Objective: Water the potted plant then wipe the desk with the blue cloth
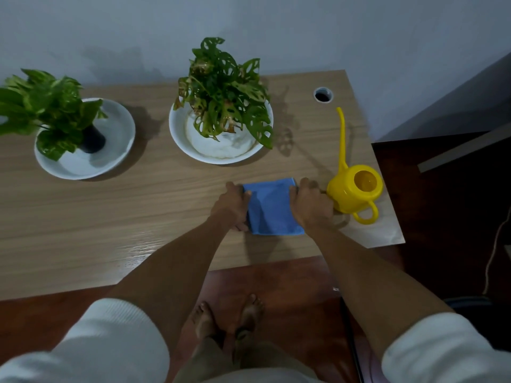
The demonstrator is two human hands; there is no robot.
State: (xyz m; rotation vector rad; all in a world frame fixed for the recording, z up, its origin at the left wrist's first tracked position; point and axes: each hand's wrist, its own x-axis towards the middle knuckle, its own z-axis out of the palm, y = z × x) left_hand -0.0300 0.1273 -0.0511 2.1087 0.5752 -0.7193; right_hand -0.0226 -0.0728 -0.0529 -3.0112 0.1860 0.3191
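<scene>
A folded blue cloth (272,207) lies flat on the wooden desk (138,217), right of centre near the front edge. My left hand (233,204) grips the cloth's left edge and my right hand (311,203) grips its right edge. Just right of my right hand stands a yellow watering can (356,189), upright, its long spout pointing away from me. Behind the cloth, a leafy holed plant (224,92) sits in a white pot inside a white bowl (179,134).
A second green plant (47,106) in a dark pot stands on a white dish (121,134) at the far left. A cable hole (323,94) is at the desk's back right. The desk's right edge lies just past the can. My bare feet (229,316) show below the front edge.
</scene>
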